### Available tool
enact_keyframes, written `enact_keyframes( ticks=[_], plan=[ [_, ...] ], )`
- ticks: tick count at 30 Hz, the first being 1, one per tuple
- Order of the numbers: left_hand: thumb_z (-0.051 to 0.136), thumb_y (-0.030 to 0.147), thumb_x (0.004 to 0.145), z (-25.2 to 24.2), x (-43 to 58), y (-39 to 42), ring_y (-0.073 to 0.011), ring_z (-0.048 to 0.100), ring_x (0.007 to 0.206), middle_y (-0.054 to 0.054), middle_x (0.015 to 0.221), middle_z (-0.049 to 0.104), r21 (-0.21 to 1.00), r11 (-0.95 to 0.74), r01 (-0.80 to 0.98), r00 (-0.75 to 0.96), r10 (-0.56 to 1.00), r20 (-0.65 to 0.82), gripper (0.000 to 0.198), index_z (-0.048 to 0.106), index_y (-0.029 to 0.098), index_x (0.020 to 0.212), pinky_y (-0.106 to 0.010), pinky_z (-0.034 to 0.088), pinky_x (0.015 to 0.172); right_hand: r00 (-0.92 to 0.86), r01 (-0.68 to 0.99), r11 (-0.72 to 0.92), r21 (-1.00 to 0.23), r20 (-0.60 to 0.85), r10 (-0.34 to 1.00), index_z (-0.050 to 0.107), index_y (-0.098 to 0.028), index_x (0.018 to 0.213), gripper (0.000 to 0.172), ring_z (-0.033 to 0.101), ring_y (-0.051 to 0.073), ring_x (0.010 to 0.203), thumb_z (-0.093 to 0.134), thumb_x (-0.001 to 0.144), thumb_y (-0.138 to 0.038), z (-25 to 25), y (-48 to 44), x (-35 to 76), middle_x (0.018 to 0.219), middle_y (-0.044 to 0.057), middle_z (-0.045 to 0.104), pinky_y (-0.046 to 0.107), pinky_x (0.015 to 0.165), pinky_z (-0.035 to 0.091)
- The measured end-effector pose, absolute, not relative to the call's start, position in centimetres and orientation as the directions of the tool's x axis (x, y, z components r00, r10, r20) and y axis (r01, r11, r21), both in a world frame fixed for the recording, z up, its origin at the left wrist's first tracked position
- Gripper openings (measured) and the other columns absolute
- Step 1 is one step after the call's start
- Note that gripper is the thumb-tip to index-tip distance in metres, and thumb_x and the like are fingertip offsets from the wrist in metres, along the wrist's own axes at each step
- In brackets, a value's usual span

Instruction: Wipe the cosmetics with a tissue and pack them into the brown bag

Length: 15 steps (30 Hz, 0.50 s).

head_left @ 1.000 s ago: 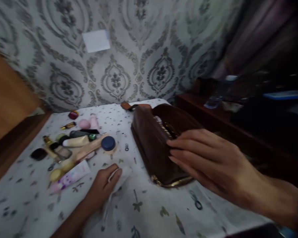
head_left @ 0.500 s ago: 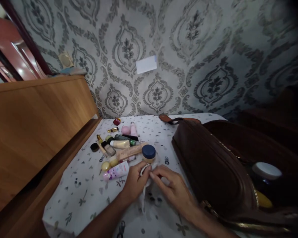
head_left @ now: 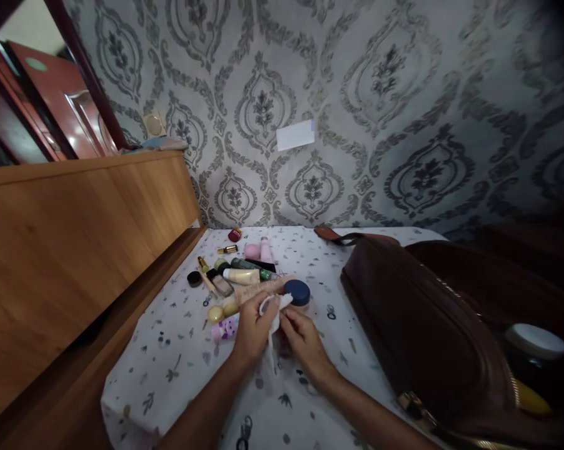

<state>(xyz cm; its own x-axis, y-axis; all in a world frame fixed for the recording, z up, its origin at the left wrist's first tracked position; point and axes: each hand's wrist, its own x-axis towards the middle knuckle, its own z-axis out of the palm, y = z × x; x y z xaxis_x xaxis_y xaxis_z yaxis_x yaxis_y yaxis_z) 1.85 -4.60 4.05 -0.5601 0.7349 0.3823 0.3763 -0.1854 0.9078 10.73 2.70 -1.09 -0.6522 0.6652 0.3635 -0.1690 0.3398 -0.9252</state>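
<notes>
My left hand (head_left: 254, 325) is closed around a crumpled white tissue (head_left: 284, 302), whose end hangs below the fingers. Close on its right, my right hand (head_left: 307, 344) has thumb and fingers pinched together at the tissue's edge; what sits between those fingertips is hidden. A jar with a dark blue lid (head_left: 297, 290) stands just beyond both hands. Partly covered by my left hand lies a purple-and-white tube (head_left: 224, 329). Behind it rest two small yellowish round pots (head_left: 215, 314) and a long beige package (head_left: 258, 289).
Several cosmetics lie farther back, including a cream tube (head_left: 242, 276), a pink tube (head_left: 266, 250), a foundation bottle (head_left: 221, 283) and a black lid (head_left: 194, 279). A large brown bag (head_left: 404, 319) stands open at right. A wooden panel (head_left: 99, 219) borders the left side.
My right fingers have shifted slightly down along the tissue, and more of it shows above my left hand. The whole view has swung a little to the left.
</notes>
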Motion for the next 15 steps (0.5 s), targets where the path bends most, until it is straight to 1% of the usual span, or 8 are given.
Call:
enact_keyframes(
  ticks=[4,6,8,10,11,12,13,15],
  plan=[
    [0.057,0.030,0.085,4.3,1.7,-4.8,-0.0205,0.062,0.087,-0.005,0.084,0.069,0.858,-0.239,0.455,-0.531,0.701,0.477,0.018,0.068,0.018,0.076,-0.032,0.048,0.087,-0.697,-0.155,0.345,-0.926,0.350,0.626,0.048,-0.020,0.061,0.039,0.042,0.014,0.054,0.047,0.089,-0.048,-1.0,2.6,11.0,0.057,-0.001,0.046,0.025,0.052,0.035],
    [0.058,0.029,0.082,4.1,1.4,-4.9,-0.0205,0.063,0.088,-0.005,0.084,0.069,0.835,-0.201,0.512,-0.552,0.668,0.499,0.015,0.066,0.019,0.074,-0.031,0.048,0.087,-0.724,-0.138,0.321,-0.937,0.317,0.613,0.049,-0.020,0.063,0.039,0.043,0.014,0.053,0.046,0.090,-0.048,-0.9,2.6,11.1,0.057,-0.001,0.047,0.025,0.051,0.035],
    [0.055,0.033,0.083,3.6,1.0,-4.9,-0.0184,0.062,0.076,-0.002,0.073,0.065,0.836,-0.091,0.542,-0.600,0.654,0.460,0.018,0.062,0.019,0.072,-0.029,0.050,0.076,-0.741,-0.124,0.305,-0.944,0.293,0.604,0.051,-0.020,0.065,0.037,0.043,0.014,0.053,0.046,0.090,-0.048,-0.7,2.6,11.2,0.058,0.000,0.049,0.025,0.050,0.034],
    [0.051,0.038,0.085,3.4,0.0,-5.0,-0.0156,0.058,0.062,0.001,0.063,0.057,0.833,0.031,0.552,-0.654,0.636,0.410,0.024,0.056,0.020,0.070,-0.026,0.049,0.062,-0.744,-0.118,0.297,-0.948,0.282,0.606,0.051,-0.020,0.064,0.038,0.043,0.013,0.054,0.046,0.089,-0.048,-0.7,2.6,11.3,0.058,0.000,0.048,0.024,0.049,0.034],
    [0.049,0.041,0.086,3.5,-0.8,-4.9,-0.0148,0.056,0.059,0.002,0.061,0.054,0.825,0.082,0.559,-0.679,0.617,0.398,0.026,0.053,0.020,0.070,-0.025,0.047,0.059,-0.745,-0.117,0.292,-0.949,0.278,0.607,0.050,-0.020,0.063,0.038,0.043,0.013,0.053,0.046,0.089,-0.048,-0.8,2.6,11.2,0.058,0.000,0.048,0.024,0.049,0.034],
    [0.047,0.042,0.087,3.7,-1.9,-4.9,-0.0147,0.055,0.060,0.002,0.063,0.054,0.813,0.128,0.568,-0.700,0.595,0.395,0.027,0.051,0.020,0.071,-0.024,0.046,0.058,-0.747,-0.115,0.287,-0.951,0.273,0.607,0.050,-0.020,0.063,0.039,0.043,0.013,0.053,0.047,0.088,-0.049,-0.8,2.5,11.2,0.058,0.000,0.049,0.024,0.049,0.034],
    [0.046,0.043,0.087,4.2,-3.3,-4.9,-0.0153,0.057,0.066,0.002,0.068,0.056,0.793,0.183,0.581,-0.720,0.570,0.396,0.027,0.051,0.021,0.074,-0.024,0.047,0.062,-0.748,-0.114,0.280,-0.953,0.267,0.607,0.050,-0.020,0.063,0.039,0.043,0.013,0.053,0.047,0.088,-0.049,-0.9,2.5,11.2,0.058,0.000,0.050,0.024,0.048,0.034],
    [0.048,0.042,0.086,5.3,-6.7,-5.0,-0.0181,0.061,0.082,-0.001,0.084,0.063,0.732,0.320,0.601,-0.755,0.529,0.389,0.022,0.054,0.021,0.087,-0.026,0.048,0.073,-0.756,-0.109,0.262,-0.959,0.252,0.605,0.053,-0.019,0.065,0.038,0.045,0.013,0.053,0.047,0.087,-0.049,-1.1,2.5,11.1,0.059,0.000,0.053,0.023,0.048,0.034]
  ],
)
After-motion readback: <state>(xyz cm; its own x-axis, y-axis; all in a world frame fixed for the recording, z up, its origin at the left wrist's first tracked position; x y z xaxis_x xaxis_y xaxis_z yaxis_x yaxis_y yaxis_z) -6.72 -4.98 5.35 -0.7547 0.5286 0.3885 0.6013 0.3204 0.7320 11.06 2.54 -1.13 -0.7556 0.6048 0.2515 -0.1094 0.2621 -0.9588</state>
